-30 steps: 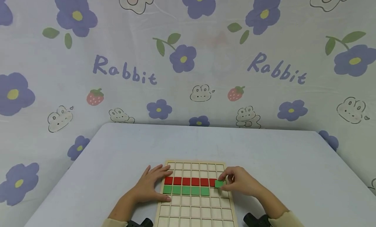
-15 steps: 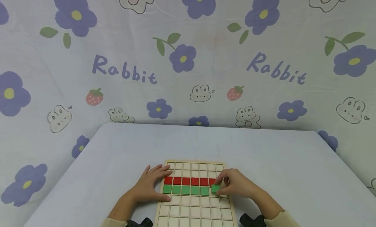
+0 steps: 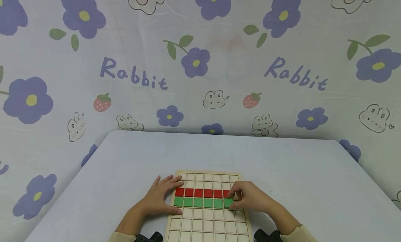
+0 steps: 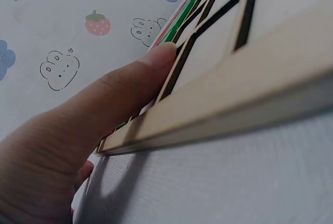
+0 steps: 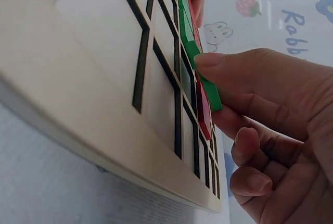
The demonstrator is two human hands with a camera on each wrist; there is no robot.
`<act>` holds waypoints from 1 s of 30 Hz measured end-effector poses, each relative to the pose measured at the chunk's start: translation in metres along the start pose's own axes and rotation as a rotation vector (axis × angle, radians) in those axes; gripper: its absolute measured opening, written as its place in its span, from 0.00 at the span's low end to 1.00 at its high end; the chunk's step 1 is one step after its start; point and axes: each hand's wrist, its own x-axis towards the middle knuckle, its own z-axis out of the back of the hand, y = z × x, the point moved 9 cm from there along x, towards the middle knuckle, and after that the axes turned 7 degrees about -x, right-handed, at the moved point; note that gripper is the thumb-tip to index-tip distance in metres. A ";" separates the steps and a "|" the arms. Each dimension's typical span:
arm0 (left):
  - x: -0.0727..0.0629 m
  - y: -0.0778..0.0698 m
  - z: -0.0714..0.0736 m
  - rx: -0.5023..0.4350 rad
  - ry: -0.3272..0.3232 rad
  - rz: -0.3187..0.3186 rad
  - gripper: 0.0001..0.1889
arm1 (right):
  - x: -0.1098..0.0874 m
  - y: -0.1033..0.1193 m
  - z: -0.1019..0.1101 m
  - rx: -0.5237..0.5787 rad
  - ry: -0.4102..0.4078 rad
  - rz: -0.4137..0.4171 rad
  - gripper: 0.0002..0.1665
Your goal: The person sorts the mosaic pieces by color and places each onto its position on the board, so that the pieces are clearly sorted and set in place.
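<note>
A light wooden grid board (image 3: 208,172) lies on the white table, with a row of red tiles (image 3: 207,193) and, just below it, a row of green tiles (image 3: 198,202). My right hand (image 3: 250,197) pinches a green tile (image 3: 227,202) between thumb and fingers at the right end of the green row. The right wrist view shows that green tile (image 5: 210,91) tilted, its edge above the slots. My left hand (image 3: 158,199) is spread along the board's left side. Its thumb (image 4: 119,91) rests over the frame in the left wrist view.
Bare cells (image 3: 207,226) fill the board above and below the coloured rows. The white table (image 3: 131,155) reaches back to a patterned cloth (image 3: 232,71) with flowers and rabbits. Black wrist devices (image 3: 267,235) sit at both sleeves.
My right hand has moved left and slightly down, bringing the green tile from over the red row's right end to the green row. The left hand has stayed still.
</note>
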 end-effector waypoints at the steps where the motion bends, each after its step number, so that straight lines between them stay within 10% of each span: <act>1: 0.000 0.000 0.000 0.002 0.000 0.000 0.46 | 0.000 0.000 0.000 -0.002 -0.001 0.002 0.11; 30: -0.002 0.002 -0.001 0.003 -0.005 0.016 0.47 | -0.007 0.002 0.018 -0.054 -0.065 0.035 0.13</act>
